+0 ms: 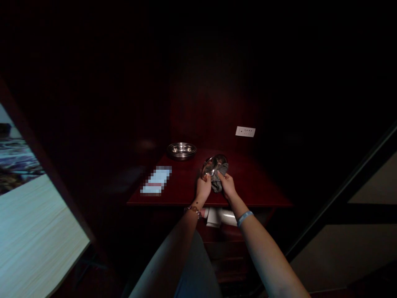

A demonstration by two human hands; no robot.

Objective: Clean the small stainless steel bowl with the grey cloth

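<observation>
Over the dark red shelf [182, 192] I hold a shiny metal bowl [211, 164], tilted with its opening facing away to the upper right. My left hand [204, 186] grips its near left rim, thumb on top. My right hand [227, 184] is closed on a grey cloth [218, 183], which is pressed against the bowl's right side and hangs below it. Farther back on the left, shiny metal bowls [181, 151] sit upright, seemingly stacked; I cannot tell how many.
A blurred-out pale rectangular item [156, 181] lies on the shelf's left part. A white socket plate [245, 131] is on the back wall. Below the shelf edge are a white box-like item [214, 217] and a pale roll [228, 217]. A light wooden tabletop [37, 236] stands at left.
</observation>
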